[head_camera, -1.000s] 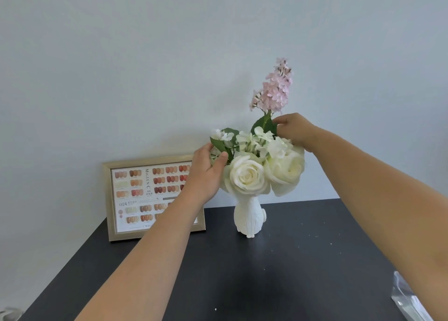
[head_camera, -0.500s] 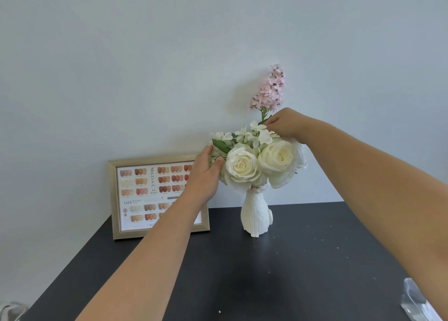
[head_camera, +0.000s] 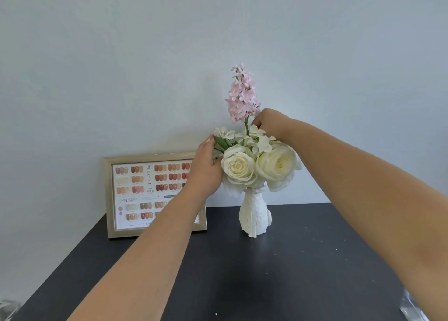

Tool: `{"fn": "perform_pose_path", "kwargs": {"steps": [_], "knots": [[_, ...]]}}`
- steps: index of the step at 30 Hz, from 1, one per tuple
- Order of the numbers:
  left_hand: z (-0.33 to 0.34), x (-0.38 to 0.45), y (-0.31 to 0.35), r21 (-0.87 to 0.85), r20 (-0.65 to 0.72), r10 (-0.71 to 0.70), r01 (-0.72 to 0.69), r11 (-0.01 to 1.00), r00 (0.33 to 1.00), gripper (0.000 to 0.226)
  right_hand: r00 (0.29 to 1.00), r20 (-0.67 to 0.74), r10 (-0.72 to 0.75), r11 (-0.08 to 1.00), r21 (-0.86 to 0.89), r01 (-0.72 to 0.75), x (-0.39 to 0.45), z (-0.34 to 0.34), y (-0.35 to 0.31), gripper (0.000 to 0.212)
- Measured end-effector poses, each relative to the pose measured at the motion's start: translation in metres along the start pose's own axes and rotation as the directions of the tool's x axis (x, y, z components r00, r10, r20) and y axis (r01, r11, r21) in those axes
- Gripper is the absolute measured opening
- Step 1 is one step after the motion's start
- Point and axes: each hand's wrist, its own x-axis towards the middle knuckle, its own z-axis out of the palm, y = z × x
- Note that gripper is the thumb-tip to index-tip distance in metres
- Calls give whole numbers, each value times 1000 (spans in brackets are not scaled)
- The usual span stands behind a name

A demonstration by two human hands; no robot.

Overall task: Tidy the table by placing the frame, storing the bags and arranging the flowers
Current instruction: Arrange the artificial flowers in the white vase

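A white textured vase (head_camera: 255, 215) stands on the dark table (head_camera: 291, 272) near the wall. It holds two cream roses (head_camera: 259, 166), small white blossoms and a tall pink flower spike (head_camera: 242, 95). My left hand (head_camera: 206, 168) cups the left side of the bouquet, with fingers on the leaves and the left rose. My right hand (head_camera: 269, 122) reaches behind the bouquet, its fingers pinched at the pink spike's stem just above the white blossoms. A gold picture frame (head_camera: 148, 196) with a nail-colour chart leans upright against the wall to the left of the vase, partly hidden by my left forearm.
A clear plastic bag (head_camera: 412, 308) shows at the bottom right corner of the table. Something pale (head_camera: 8, 309) lies beyond the table's left edge at the bottom left. The plain wall rises directly behind the vase and frame.
The pink spike stands higher and more upright than half a second ago. My right hand stayed at its stem, and my left hand stayed on the bouquet's left side.
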Motion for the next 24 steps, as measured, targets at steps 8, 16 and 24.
{"fn": "perform_pose_path", "kwargs": {"steps": [8,16,24], "knots": [[-5,-1,0,36,17,-32,31,999,999,51,987,114,112,993,20,-115,3,-11,11,21],[-5,-1,1,31,8,-34,34,999,999,51,992,-23,120,975,190,-114,2,-18,13,22],[-3,3,8,17,23,-40,39,999,999,48,991,-42,124,973,203,-113,1,-10,13,28]]}}
